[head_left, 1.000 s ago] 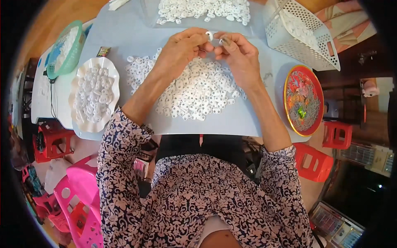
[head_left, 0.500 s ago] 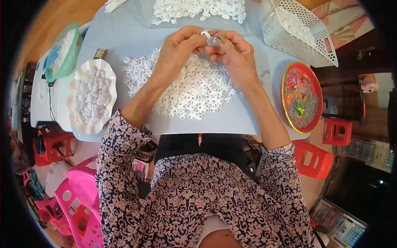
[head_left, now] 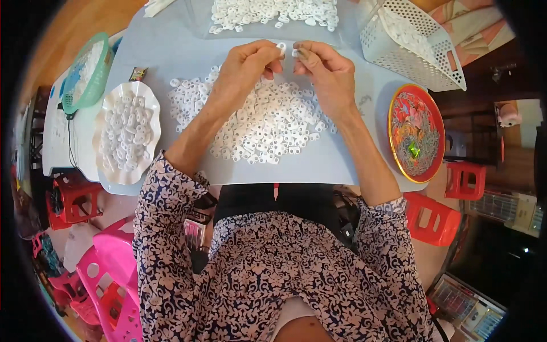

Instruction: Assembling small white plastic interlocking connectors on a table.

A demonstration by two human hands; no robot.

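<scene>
My left hand (head_left: pixel 245 71) pinches a small white plastic ring (head_left: pixel 281 48) between thumb and fingers. My right hand (head_left: pixel 325 71) pinches another small white piece (head_left: pixel 296 53) just beside it, fingertips almost touching. Both hands hover above a heap of several small white rings (head_left: pixel 268 122) spread on the pale blue table (head_left: pixel 171 51). A second spread of white pieces (head_left: pixel 273 11) lies on a clear sheet at the table's far edge.
A white scalloped plate (head_left: pixel 126 134) of white pieces sits at left, with a green basket (head_left: pixel 85 71) beyond it. A white perforated basket (head_left: pixel 413 40) stands far right, a red patterned dish (head_left: pixel 416 134) at right. Red stools (head_left: pixel 433 216) and pink plastic chairs (head_left: pixel 108 273) stand below the table.
Both hands have moved slightly farther up the table and now hold their small white pieces side by side.
</scene>
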